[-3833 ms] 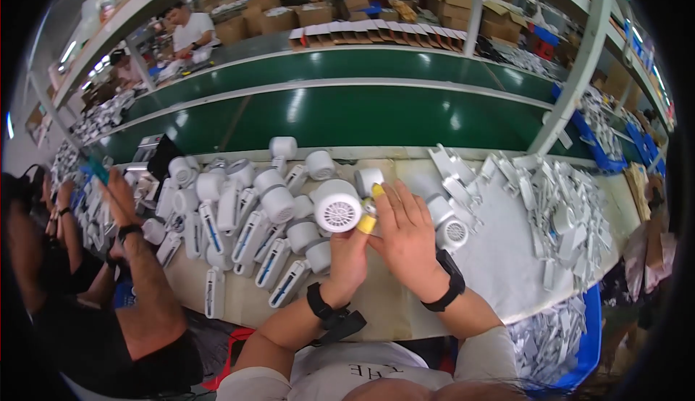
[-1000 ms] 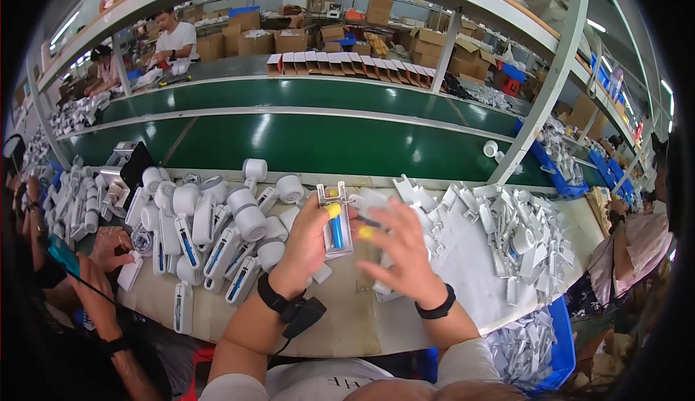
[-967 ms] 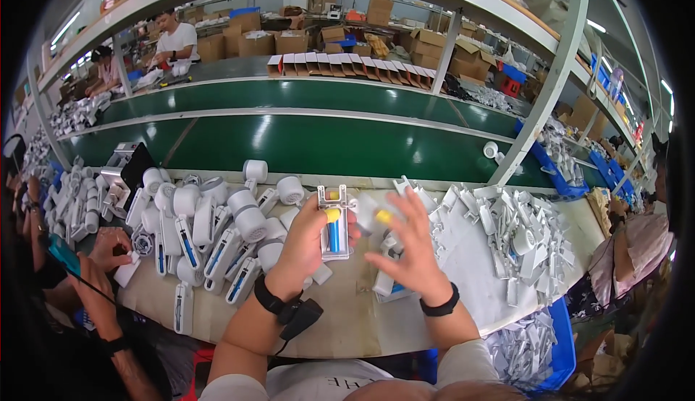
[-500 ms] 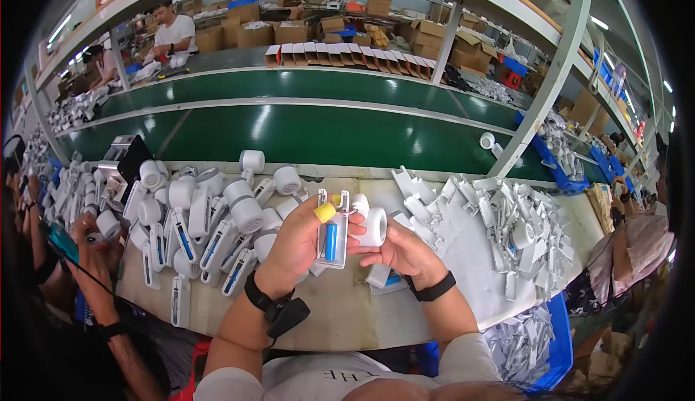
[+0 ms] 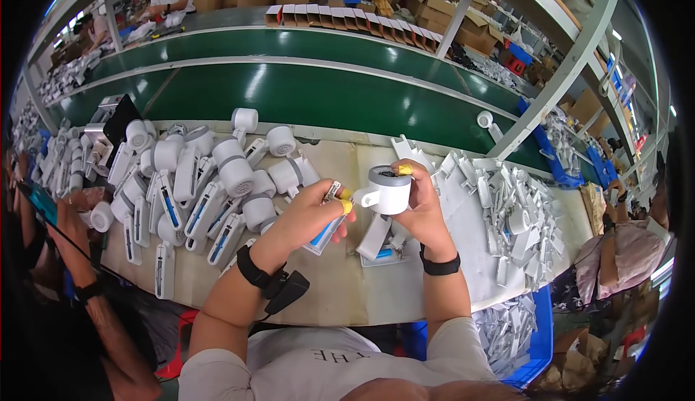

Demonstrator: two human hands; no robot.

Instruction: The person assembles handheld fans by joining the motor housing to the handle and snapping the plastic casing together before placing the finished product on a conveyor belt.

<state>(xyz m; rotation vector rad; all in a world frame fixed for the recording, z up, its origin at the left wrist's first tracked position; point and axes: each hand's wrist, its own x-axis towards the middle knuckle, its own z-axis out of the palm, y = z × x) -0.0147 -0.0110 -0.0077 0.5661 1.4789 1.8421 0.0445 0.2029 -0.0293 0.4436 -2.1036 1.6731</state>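
My left hand point(image 5: 313, 216) is closed around a white handle shell point(image 5: 318, 240) with a blue cylindrical cell inside, tilted down. Yellow covers show on its fingertips. In my right hand point(image 5: 426, 209) is a white round head point(image 5: 389, 197) with a grey rim, its dark-looking opening facing up. The head's side tab points at my left fingertips; whether a wire joins the two parts I cannot tell. Below, on the table, lie a white handle piece point(image 5: 374, 237) and another part with a blue cell point(image 5: 385, 254).
Assembled white units with round heads point(image 5: 235, 176) crowd the table's left side. Loose white shells point(image 5: 517, 220) are heaped at the right. A blue bin point(image 5: 541, 336) of white parts stands below the right edge. Green conveyor point(image 5: 304, 97) runs behind. Another person's arm point(image 5: 83, 256) is at the left.
My hands have moved apart. The white head has turned so its grey rim faces up in my right hand, and the handle shell has tilted in my left. The view has shifted slightly downward.
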